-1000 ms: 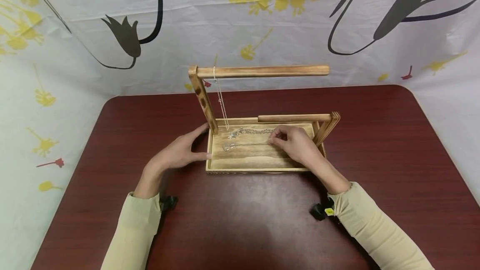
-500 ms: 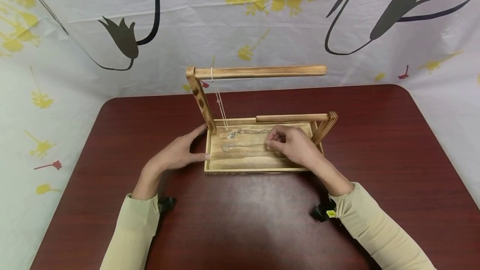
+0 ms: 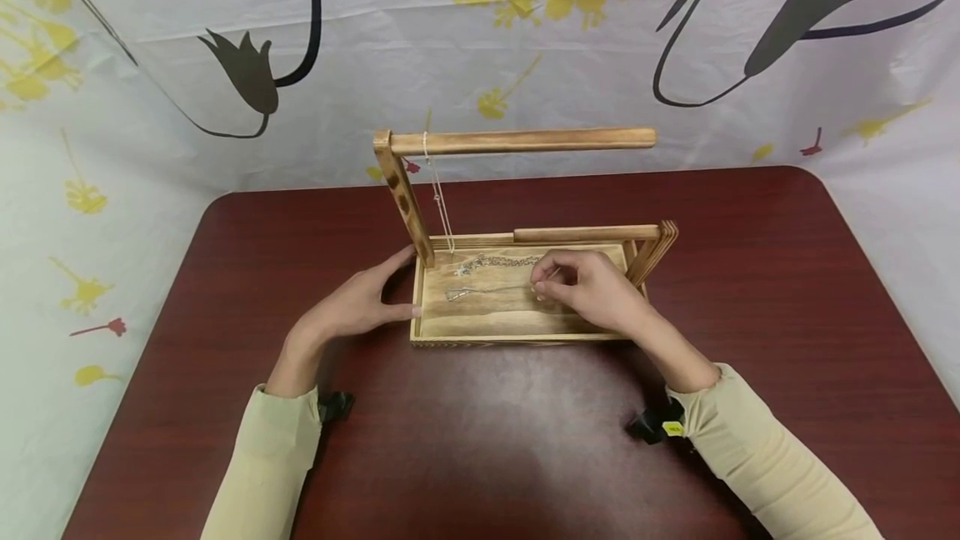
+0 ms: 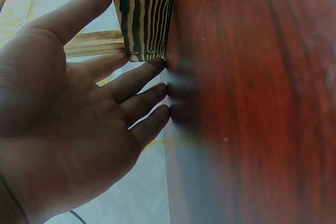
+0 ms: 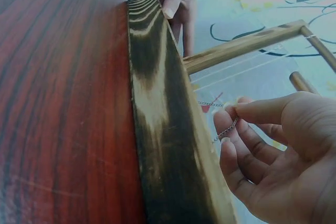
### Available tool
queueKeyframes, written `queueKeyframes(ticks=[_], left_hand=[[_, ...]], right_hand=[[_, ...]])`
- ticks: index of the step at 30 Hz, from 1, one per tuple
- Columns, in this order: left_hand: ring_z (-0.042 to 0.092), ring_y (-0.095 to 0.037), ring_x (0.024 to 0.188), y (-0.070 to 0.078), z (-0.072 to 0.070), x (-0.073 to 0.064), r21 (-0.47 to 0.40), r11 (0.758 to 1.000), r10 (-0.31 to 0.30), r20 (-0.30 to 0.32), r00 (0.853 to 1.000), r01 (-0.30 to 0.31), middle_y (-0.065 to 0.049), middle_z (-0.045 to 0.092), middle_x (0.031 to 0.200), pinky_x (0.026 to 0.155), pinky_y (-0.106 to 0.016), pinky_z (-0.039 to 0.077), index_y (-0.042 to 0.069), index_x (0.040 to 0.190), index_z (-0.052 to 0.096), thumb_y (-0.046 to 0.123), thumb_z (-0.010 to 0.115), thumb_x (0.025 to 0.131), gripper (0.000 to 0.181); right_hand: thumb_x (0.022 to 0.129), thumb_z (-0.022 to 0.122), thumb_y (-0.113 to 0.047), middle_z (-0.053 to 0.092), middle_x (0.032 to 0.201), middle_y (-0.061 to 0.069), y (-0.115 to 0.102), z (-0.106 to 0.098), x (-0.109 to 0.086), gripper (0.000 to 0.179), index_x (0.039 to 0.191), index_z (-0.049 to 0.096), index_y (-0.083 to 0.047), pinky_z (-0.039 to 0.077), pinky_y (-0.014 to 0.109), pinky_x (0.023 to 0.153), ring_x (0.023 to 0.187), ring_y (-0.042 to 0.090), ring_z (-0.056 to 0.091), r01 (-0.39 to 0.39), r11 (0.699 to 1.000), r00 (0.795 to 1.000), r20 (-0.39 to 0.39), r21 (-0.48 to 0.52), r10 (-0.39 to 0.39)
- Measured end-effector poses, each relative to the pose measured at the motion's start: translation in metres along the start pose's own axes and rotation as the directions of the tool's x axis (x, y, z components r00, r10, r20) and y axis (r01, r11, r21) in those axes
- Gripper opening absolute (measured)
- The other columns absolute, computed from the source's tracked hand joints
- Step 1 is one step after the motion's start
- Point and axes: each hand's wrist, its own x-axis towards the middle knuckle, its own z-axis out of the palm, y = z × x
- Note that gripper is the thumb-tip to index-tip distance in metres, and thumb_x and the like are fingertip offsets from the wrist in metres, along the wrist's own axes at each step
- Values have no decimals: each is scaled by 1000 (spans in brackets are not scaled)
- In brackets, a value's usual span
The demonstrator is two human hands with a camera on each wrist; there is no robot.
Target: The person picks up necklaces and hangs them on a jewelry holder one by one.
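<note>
My right hand [image 3: 588, 288] is over a shallow wooden tray [image 3: 517, 341], its thumb and fingertips pinching a thin silver necklace [image 3: 491, 289]. The right wrist view shows the chain [image 5: 226, 130] running across the fingers. Its other end lies on the tray floor toward the left. Behind it lies a second, thicker silver necklace [image 3: 498, 262], partly hidden by the right hand. My left hand [image 3: 352, 303] touches the tray's left end with thumb and fingers spread. In the left wrist view its fingers [image 4: 139, 80] are extended beside the tray's striped end [image 4: 144, 14].
A wooden post [image 3: 407, 202] rises from the tray's left end and bears a crossbar [image 3: 525, 141], whose right end is free. A pale necklace [image 3: 438, 194] hangs from the bar's left part. A lower bar [image 3: 588, 234] runs along the tray's back right. Dark red table [image 3: 480, 440] surrounds it.
My right hand keeps its pinch on the necklace, while the right wrist and sleeve have shifted slightly right. The left hand stays at the tray's end.
</note>
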Motion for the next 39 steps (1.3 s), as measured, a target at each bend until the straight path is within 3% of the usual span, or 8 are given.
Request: queueKeyframes(ticks=[3, 11, 20, 27, 33, 39], left_hand=[[22, -31, 148, 0, 0, 0, 4, 1000, -1, -1, 1000, 1, -6, 20, 164, 115, -53, 26, 18, 161, 14, 37, 74, 91, 95], [24, -30, 147, 2, 0, 0, 5, 1000, -4, -10, 1000, 4, -6, 22, 163, 115, -52, 27, 19, 161, 15, 37, 74, 90, 94], [25, -31, 147, 1, 0, 1, 7, 1000, 0, -15, 1000, 0, -5, 22, 163, 115, -53, 27, 20, 161, 16, 38, 75, 89, 95], [25, -31, 147, 1, 0, 0, 5, 1000, 1, -13, 1000, 0, -5, 22, 164, 115, -53, 27, 20, 161, 16, 38, 75, 89, 96], [23, -31, 148, -1, 1, 0, 0, 1000, 6, -10, 1000, -6, -5, 21, 164, 115, -54, 26, 20, 161, 15, 39, 75, 89, 95], [22, -31, 148, -1, 1, 0, -3, 1000, 3, -9, 1000, -3, -5, 20, 164, 116, -54, 26, 21, 161, 14, 39, 74, 90, 95]], right_hand=[[91, 73, -12, 70, 83, -6, -4, -2, -1, 7, 88, 72, -18, 52, 29, 68, 74, 13, 65, 8, 1000, 1000, 5, -1, -8], [91, 73, -16, 69, 83, -6, -15, -6, -4, 5, 93, 73, -11, 52, 29, 70, 77, 13, 63, 24, 1000, 1000, 4, 4, -24], [92, 71, -6, 69, 87, 2, -22, -9, -8, 3, 95, 72, -5, 58, 34, 70, 80, 19, 66, -14, 989, 999, 30, 146, 9], [93, 67, -2, 70, 84, 13, -25, -10, -10, 7, 99, 68, 1, 58, 36, 67, 70, 26, 69, -39, 960, 996, 83, 279, 16], [94, 67, -5, 66, 90, 29, -30, -13, -14, 14, 105, 66, 4, 58, 42, 69, 73, 32, 68, -75, 913, 991, 130, 401, 24], [94, 66, -2, 70, 98, 17, -34, -16, -17, 16, 109, 68, 3, 59, 43, 75, 78, 23, 68, -91, 848, 989, 147, 523, 15]])
